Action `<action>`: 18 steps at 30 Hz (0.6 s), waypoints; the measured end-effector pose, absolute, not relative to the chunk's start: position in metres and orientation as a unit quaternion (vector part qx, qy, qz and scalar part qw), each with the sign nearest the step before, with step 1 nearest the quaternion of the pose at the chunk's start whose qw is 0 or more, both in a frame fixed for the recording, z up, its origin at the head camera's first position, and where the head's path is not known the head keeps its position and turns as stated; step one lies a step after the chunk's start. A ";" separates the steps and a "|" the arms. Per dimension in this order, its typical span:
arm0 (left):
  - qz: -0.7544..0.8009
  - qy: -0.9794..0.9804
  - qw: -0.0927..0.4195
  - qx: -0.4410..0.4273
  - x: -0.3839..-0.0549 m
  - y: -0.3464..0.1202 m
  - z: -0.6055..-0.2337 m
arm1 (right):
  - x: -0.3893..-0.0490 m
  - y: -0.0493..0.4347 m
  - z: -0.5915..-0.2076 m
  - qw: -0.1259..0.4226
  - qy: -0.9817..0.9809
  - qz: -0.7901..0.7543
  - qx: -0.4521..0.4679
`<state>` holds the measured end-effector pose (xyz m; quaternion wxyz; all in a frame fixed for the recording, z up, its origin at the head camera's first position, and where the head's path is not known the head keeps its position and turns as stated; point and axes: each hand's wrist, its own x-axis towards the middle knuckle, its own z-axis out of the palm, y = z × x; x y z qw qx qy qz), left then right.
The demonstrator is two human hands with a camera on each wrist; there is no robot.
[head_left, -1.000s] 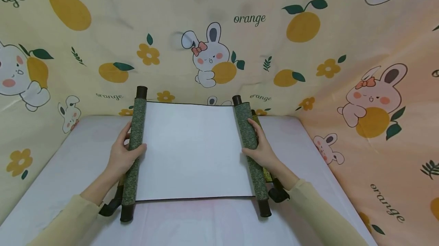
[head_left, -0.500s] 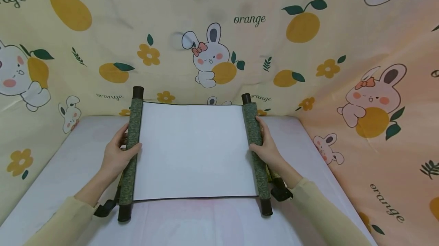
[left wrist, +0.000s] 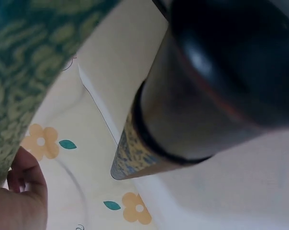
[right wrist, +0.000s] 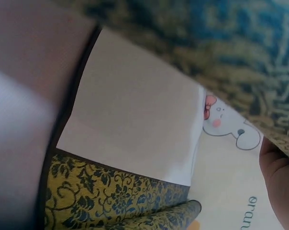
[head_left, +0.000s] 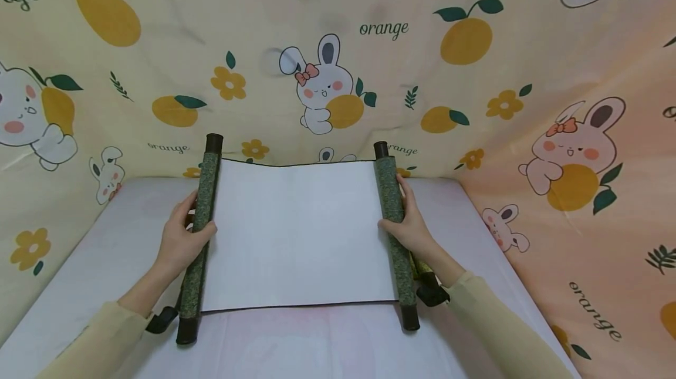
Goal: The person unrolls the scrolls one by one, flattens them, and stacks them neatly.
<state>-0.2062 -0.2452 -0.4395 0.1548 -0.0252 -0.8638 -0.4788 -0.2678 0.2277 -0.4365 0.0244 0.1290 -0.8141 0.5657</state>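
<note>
A scroll lies partly unrolled in the head view, its white sheet (head_left: 296,232) stretched between two green mottled rolls with dark end caps. My left hand (head_left: 181,243) grips the left roll (head_left: 209,185), thumb on the inner side and fingers around the outer side. The right roll (head_left: 389,191) is held likewise by my right hand (head_left: 414,227). Beneath each roll a lower roller pokes out, with a dark knob (head_left: 162,320) at the left and another knob (head_left: 433,294) at the right. Gold fabric with dark floral print (right wrist: 111,191) borders a white panel in the right wrist view.
A pale cloth covers the table (head_left: 306,344). Behind it and to the right hangs a backdrop (head_left: 391,62) printed with rabbits and oranges. The table's right edge slants past the right forearm.
The right roll has shifted right and the left roll slightly left, both hands moving with them, so more white sheet shows between. The sheet's top edge now sags a little.
</note>
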 end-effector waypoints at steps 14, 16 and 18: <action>-0.459 -0.859 0.219 -0.064 -0.207 -0.250 -0.444 | -0.265 0.241 -0.433 0.010 -0.827 0.555 0.090; -0.456 -0.858 0.225 -0.073 -0.206 -0.251 -0.445 | -0.265 0.243 -0.432 0.001 -0.819 0.566 0.090; -0.456 -0.856 0.230 -0.081 -0.206 -0.252 -0.445 | -0.264 0.244 -0.431 -0.002 -0.816 0.571 0.091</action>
